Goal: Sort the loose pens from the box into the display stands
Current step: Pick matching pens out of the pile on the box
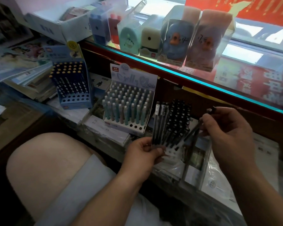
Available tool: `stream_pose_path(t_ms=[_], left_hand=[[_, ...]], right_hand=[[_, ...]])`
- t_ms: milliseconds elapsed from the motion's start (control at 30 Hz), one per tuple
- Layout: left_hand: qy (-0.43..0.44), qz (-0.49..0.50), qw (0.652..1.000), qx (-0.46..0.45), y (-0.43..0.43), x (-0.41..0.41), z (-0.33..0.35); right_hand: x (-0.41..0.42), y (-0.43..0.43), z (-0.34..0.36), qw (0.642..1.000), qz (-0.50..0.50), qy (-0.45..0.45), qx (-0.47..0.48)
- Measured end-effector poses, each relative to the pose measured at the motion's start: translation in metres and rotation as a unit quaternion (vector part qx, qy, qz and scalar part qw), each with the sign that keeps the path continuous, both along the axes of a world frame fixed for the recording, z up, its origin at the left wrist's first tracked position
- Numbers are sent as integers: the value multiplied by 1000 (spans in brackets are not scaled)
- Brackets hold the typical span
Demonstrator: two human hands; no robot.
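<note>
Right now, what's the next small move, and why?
Probably lower the single black pen in the right hand into an empty front hole of the black pen stand: its tip points down at that row, and the left hand holds a bundle of pens.

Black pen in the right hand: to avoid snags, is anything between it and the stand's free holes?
Nothing visible. The pen in the right hand slants toward free front holes of the black stand; the bundle in the left hand sits beside that path.
</note>
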State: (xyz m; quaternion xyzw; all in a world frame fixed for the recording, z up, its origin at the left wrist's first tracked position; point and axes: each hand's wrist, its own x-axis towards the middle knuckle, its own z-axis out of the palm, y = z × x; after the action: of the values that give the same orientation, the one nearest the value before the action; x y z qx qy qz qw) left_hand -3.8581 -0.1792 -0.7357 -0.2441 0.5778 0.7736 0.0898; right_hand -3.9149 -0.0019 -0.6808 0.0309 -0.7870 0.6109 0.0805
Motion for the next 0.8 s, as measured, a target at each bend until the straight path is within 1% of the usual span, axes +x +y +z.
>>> stream_pose_path(t_ms=[67,167,300,467,600,733,800], left_hand=[[0,11,1000,-6,-2,0,1],[9,12,999,-28,-3,1,1],[9,27,999,-23,-5,-1,3],[9,-5,1000,-26,-3,0,6],[2,-14,1000,-22,-1,-1,4],[-5,-38,999,-16,0,-1,4],[-8,-58,998,-13,0,1,3]], right_hand=[[-3,5,-3,999,4,16,45],[-3,9,-15,994,27,14,105],[2,9,-34,988,39,12,151],[4,8,-48,982,53,8,180],[4,8,-58,963,77,-14,256],[4,6,-59,963,74,-25,259],[4,4,-50,967,37,13,251]])
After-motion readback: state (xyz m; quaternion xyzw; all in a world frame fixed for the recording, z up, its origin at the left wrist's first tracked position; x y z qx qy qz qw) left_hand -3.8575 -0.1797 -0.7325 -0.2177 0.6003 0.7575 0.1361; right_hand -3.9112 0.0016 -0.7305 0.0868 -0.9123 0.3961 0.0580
